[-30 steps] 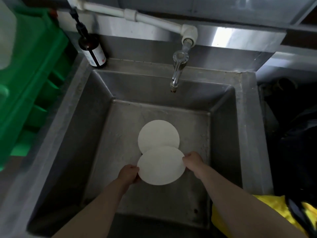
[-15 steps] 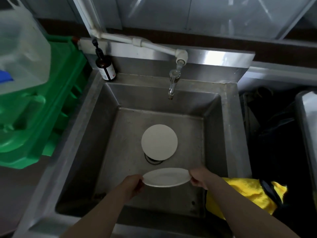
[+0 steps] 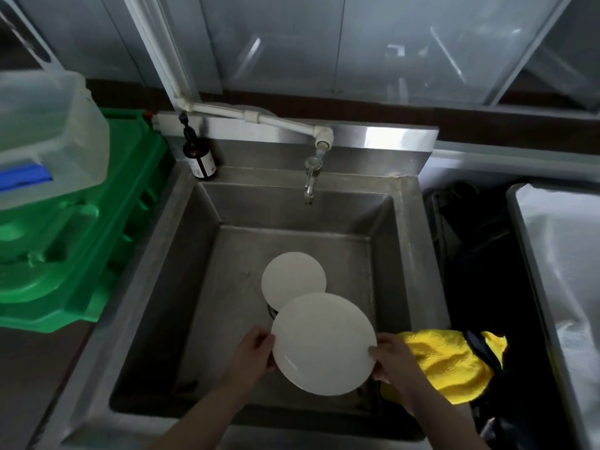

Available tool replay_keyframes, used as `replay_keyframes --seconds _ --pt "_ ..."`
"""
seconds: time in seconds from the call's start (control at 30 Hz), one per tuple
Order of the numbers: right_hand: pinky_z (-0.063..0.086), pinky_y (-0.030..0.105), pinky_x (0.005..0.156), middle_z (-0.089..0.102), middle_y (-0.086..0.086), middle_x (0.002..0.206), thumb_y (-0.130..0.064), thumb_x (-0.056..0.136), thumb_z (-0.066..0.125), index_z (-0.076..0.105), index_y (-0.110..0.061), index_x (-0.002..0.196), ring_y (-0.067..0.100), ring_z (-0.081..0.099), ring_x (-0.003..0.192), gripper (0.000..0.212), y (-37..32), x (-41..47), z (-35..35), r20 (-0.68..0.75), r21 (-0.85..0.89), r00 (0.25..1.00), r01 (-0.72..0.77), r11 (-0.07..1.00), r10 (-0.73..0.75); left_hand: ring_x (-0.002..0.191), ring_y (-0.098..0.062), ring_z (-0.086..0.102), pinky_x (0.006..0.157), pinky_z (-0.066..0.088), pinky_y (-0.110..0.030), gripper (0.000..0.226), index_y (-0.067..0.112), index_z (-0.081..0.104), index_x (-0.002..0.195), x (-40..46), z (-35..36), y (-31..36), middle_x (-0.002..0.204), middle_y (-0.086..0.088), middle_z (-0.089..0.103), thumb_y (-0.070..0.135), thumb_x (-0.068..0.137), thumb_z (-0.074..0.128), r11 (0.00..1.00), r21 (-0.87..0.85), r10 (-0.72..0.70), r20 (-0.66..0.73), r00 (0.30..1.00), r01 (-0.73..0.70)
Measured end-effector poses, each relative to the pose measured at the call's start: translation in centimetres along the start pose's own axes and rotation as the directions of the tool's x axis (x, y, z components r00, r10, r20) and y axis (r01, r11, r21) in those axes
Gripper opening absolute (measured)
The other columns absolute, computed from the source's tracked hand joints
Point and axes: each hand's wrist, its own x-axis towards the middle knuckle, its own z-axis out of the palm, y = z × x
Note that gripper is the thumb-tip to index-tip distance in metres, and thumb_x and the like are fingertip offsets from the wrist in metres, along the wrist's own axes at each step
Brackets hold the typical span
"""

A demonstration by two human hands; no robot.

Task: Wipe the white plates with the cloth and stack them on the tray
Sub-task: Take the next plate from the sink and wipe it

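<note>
One stainless steel sink [image 3: 181, 287] fills the middle of my view, its basin deep and square. To its left sits one green plastic crate [image 3: 81, 241] with one clear plastic container [image 3: 48, 134] resting on top, something blue showing through its wall. To the right stands one metal tray [image 3: 516, 222] lined with clear plastic film. One white pipe [image 3: 259, 118] runs along the backsplash to a single tap [image 3: 311, 177] over the basin.

There are two white plates. One plate [image 3: 292, 276] lies flat on the sink floor, partly covering the drain. The other, the held plate [image 3: 321, 342], I grip by opposite rims above the front of the basin: my left hand [image 3: 255, 350] curls round its left edge, my right hand [image 3: 391, 358] pinches its right edge with the thumb on top. Its face is tilted up toward me and overlaps the near edge of the plate below in my view.

One yellow cloth [image 3: 444, 362] lies bunched on the sink's right rim, just beside my right hand. One brown pump bottle [image 3: 198, 159] stands at the back left corner; its label is too small to read.

Half a second ago the held plate was nearly edge-on, a thin oval low in the basin; now it is raised and turned so its full round face shows. The plate on the sink floor has stayed put.
</note>
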Motion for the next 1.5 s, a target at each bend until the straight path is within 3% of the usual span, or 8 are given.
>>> replay_keyframes --seconds 0.27,0.57,0.63,1.03,1.13,1.27,1.37,1.5 --pt "0.059 0.045 0.065 0.069 0.014 0.103 0.002 0.091 0.056 0.054 -0.007 0.108 0.032 0.067 0.09 0.02 -0.7 -3.9 -3.1 -0.032 0.124 0.986 0.168 0.978 -0.165 0.095 -0.03 0.07 0.077 0.057 -0.034 0.021 0.002 0.062 0.111 -3.6 1.6 2.5 0.105 -0.017 0.072 0.015 0.104 0.047 0.964 -0.265 0.029 0.054 0.998 -0.014" --pt "0.052 0.035 0.059 0.071 0.016 0.098 0.003 0.094 0.053 0.056 -0.008 0.112 0.028 0.065 0.077 0.021 -1.1 -7.0 -5.9 -0.058 0.311 0.979 0.203 0.929 -0.194 0.116 -0.026 0.066 0.088 0.059 -0.032 0.058 0.014 0.057 0.131 -7.5 3.6 3.4 0.129 -0.011 0.067 0.044 0.083 0.07 0.803 -0.551 0.044 0.439 0.898 0.23" --pt "0.051 0.031 0.054 0.071 0.016 0.097 0.002 0.094 0.053 0.056 -0.008 0.113 0.023 0.064 0.072 0.021 -1.0 -7.3 -6.3 -0.056 0.31 0.977 0.214 0.926 -0.207 0.113 -0.027 0.067 0.089 0.059 -0.035 0.08 0.009 0.059 0.129 -7.9 4.3 3.2 0.127 -0.014 0.068 0.045 0.064 0.089 0.767 -0.603 0.072 0.419 0.905 0.219" --pt "0.059 0.036 0.069 0.072 -0.003 0.098 -0.012 0.096 0.054 0.06 -0.02 0.11 0.018 0.067 0.078 0.016 -2.2 -6.0 -8.3 -0.004 -0.125 0.952 0.304 0.945 -0.306 0.124 -0.031 0.059 0.111 0.041 -0.053 0.033 0.021 0.061 0.127 -9.6 6.1 2.5 0.125 -0.007 0.07 0.032 0.105 0.04 0.73 -0.682 0.099 0.046 0.994 -0.041" --pt "0.049 0.031 0.085 0.066 -0.006 0.11 -0.01 0.094 0.051 0.059 -0.022 0.115 0.014 0.06 0.099 0.025 -1.7 -3.5 -8.6 0.151 -0.542 0.818 0.539 0.645 -0.555 0.122 -0.032 0.06 0.109 0.043 -0.055 0.028 0.024 0.065 0.117 -9.5 5.4 2.2 0.123 -0.007 0.07 0.033 0.106 0.04 0.732 -0.676 0.074 -0.052 0.996 -0.09" --pt "0.039 0.041 0.097 0.062 0.01 0.117 -0.015 0.085 0.053 0.058 -0.011 0.123 0.032 0.054 0.111 0.039 -1.1 -0.1 -8.3 0.567 -0.763 0.627 0.644 -0.053 -0.534 0.118 -0.031 0.06 0.104 0.047 -0.052 0.03 0.028 0.064 0.113 -9.7 4.7 2.0 0.122 -0.002 0.068 0.04 0.106 0.038 0.751 -0.645 0.055 -0.154 0.986 -0.143" --pt "0.024 0.048 0.11 0.058 0.015 0.123 -0.031 0.092 0.046 0.053 -0.01 0.131 0.036 0.047 0.119 0.045 -1.5 0.0 -7.2 0.638 -0.763 0.689 0.51 -0.396 -0.343 0.111 -0.028 0.063 0.094 0.052 -0.047 0.031 0.031 0.064 0.113 -9.6 4.2 1.7 0.118 0.0 0.069 0.046 0.105 0.037 0.777 -0.611 0.044 -0.184 0.982 -0.149" --pt "0.003 0.051 0.119 0.057 0.012 0.13 -0.052 0.094 0.044 0.049 -0.014 0.138 0.033 0.043 0.127 0.059 -2.4 -1.2 -5.4 0.55 -0.77 0.805 0.384 -0.509 -0.224 0.113 -0.029 0.064 0.099 0.051 -0.051 0.038 0.027 0.067 0.113 -9.4 3.6 1.5 0.118 -0.002 0.071 0.049 0.105 0.036 0.809 -0.577 0.022 -0.167 0.986 -0.115"
